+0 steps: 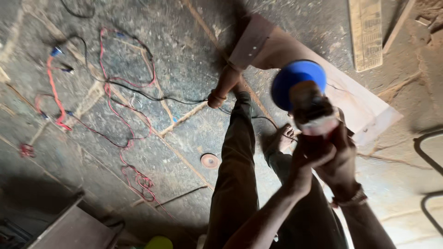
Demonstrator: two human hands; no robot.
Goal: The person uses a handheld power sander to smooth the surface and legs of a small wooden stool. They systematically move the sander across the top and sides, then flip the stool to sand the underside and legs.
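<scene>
Seen from the head: both grips, left hand (302, 168) and right hand (339, 161), closed round a sander (314, 115), blue disc (295, 80) raised ahead for inspection, wooden panel (350, 99) beyond, red wires (124, 110) far leftward.

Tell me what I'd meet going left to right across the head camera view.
Red wire tangle → small round disc on the floor → blue-disc power tool, gripped by the left hand and right hand → wooden plank → black bent bar.

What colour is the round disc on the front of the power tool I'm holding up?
Blue: the disc on the tool, gripped by the left hand and right hand, shows best in the head view.
</scene>
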